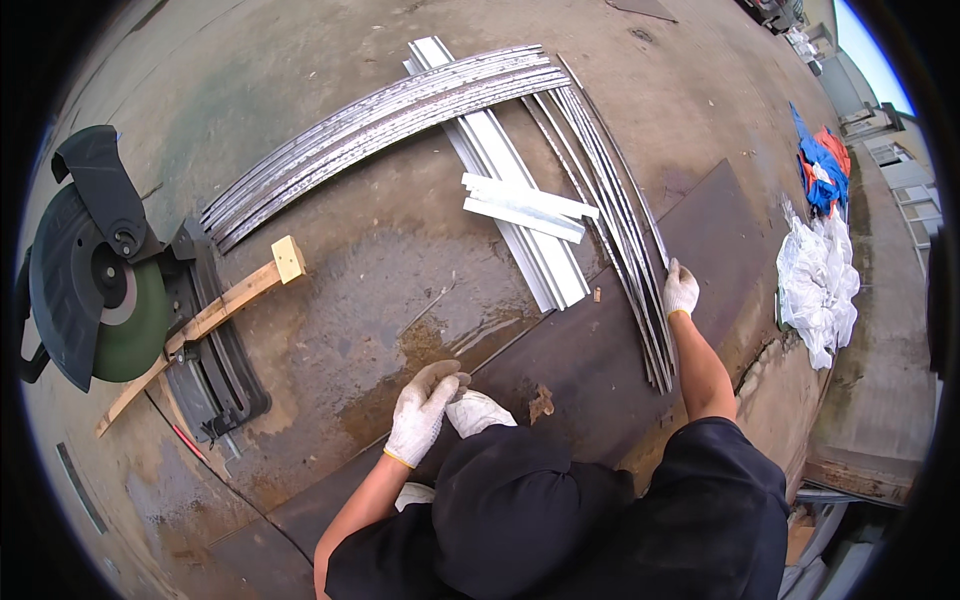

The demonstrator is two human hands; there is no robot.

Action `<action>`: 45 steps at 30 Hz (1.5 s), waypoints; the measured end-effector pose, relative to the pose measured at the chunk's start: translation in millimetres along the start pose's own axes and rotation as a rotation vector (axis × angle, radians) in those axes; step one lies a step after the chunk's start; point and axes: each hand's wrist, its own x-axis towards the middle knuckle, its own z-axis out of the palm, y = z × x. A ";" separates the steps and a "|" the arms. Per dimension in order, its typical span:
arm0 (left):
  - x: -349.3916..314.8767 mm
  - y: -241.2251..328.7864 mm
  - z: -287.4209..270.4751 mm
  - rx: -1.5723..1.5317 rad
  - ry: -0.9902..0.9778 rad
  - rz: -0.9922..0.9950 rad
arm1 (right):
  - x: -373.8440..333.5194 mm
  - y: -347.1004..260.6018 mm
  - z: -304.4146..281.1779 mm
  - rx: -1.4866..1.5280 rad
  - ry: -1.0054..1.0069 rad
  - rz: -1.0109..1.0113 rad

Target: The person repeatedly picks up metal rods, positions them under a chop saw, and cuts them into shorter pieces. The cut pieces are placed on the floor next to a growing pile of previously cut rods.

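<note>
My right hand, in a white glove, is closed on the near end of a thin metal strip. That strip lies at the outer side of a fanned bundle of long metal strips. My left hand, also gloved, has its fingers curled together over the dark plate's edge; whatever is in them, if anything, is hidden. Close beside it a white shape shows from under my dark clothing. Across wide white metal profiles lie two short pale metal pieces.
More long perforated metal strips lie crosswise at the far side. At left stands a cut-off saw with a green disc, a wooden bar across its base. A dark metal plate covers the near ground. White plastic sheeting lies at right.
</note>
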 end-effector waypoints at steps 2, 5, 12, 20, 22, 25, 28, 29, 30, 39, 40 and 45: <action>6.7 -2.8 3.3 -0.013 -0.014 -0.015 | 17.5 -7.6 11.5 -0.014 0.014 -0.170; 13.9 2.6 4.4 0.042 -0.004 -0.046 | 29.5 -101.5 57.3 -0.057 0.003 -0.253; 25.5 2.2 4.5 -0.039 0.039 -0.058 | -17.5 -368.8 187.0 0.026 -0.411 -1.029; 16.3 -14.0 -23.5 0.102 0.144 -0.026 | -43.8 -477.4 300.3 -0.560 -0.356 -1.435; 11.8 -12.9 -27.5 0.096 0.160 0.006 | -39.4 -477.5 318.9 -0.714 -0.299 -1.547; 4.5 -4.9 -28.7 0.129 0.209 -0.028 | -44.4 -480.7 317.9 -0.715 -0.299 -1.706; 10.3 -2.1 -26.1 0.109 0.183 -0.016 | -32.1 -484.1 310.3 -0.885 -0.212 -1.863; 12.1 -1.8 -25.2 0.118 0.183 -0.034 | -33.3 -485.6 304.2 -0.828 -0.241 -1.864; 14.0 -2.3 -24.8 0.129 0.178 -0.024 | -33.8 -487.2 292.9 -0.773 -0.269 -1.859; 17.5 2.5 -22.5 0.161 0.107 0.077 | -54.4 -445.4 141.0 -0.108 -0.805 -1.275; 16.3 0.3 -23.4 0.134 0.108 0.117 | -61.7 -436.5 116.7 -0.104 -0.851 -1.217; 8.4 30.9 -44.4 0.042 0.267 0.264 | -99.6 -337.4 12.0 0.121 -1.140 -0.692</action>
